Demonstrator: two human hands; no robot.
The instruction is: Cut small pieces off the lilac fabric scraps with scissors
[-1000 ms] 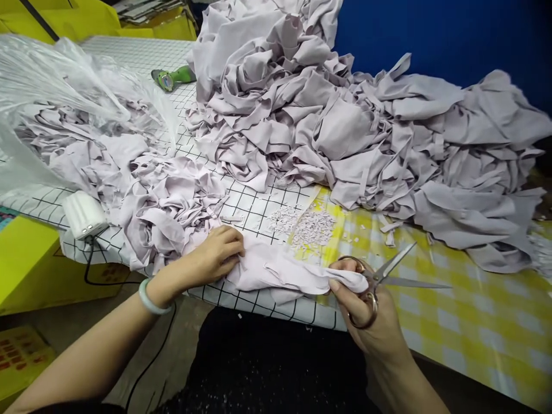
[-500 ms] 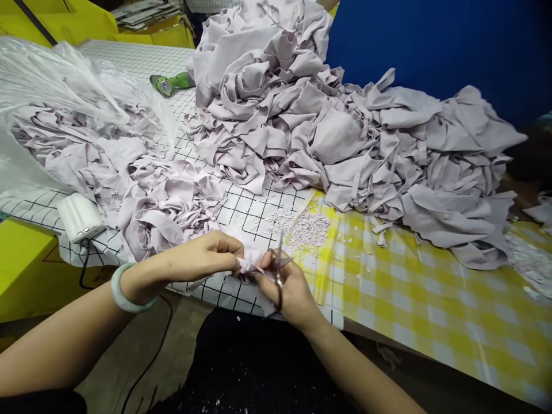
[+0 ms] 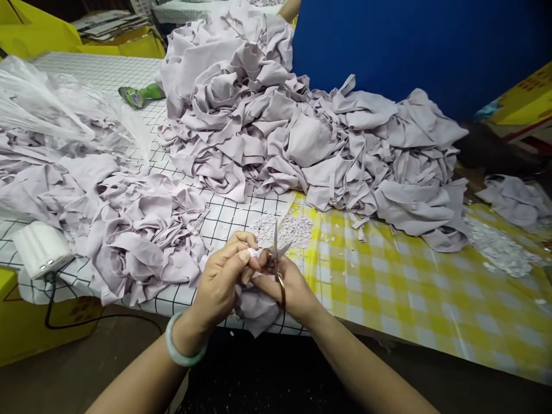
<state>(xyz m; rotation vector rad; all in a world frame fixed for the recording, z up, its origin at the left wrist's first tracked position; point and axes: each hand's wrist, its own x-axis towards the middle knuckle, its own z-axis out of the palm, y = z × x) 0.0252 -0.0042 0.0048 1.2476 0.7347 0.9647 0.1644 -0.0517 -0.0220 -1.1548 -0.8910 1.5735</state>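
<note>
My left hand (image 3: 224, 279), with a pale green bangle on its wrist, pinches the top of a lilac fabric piece (image 3: 255, 307) that hangs over the table's near edge. My right hand (image 3: 291, 290) grips copper-handled scissors (image 3: 276, 259), blades pointing up and slightly apart, right beside the pinched fabric. Both hands meet just in front of a small heap of fabric snippets (image 3: 284, 227).
A big pile of lilac fabric (image 3: 280, 126) fills the table's back. A smaller lilac heap (image 3: 138, 236) and a clear plastic bag (image 3: 47, 109) lie left. A white device (image 3: 41, 248) with a black cord sits at the left edge. More snippets (image 3: 495, 247) lie right on the yellow checked cloth (image 3: 409, 293).
My hands came together from apart: the fabric was stretched between them, now it is bunched and hanging. The scissors turned from pointing right to pointing up. The view shifted rightward.
</note>
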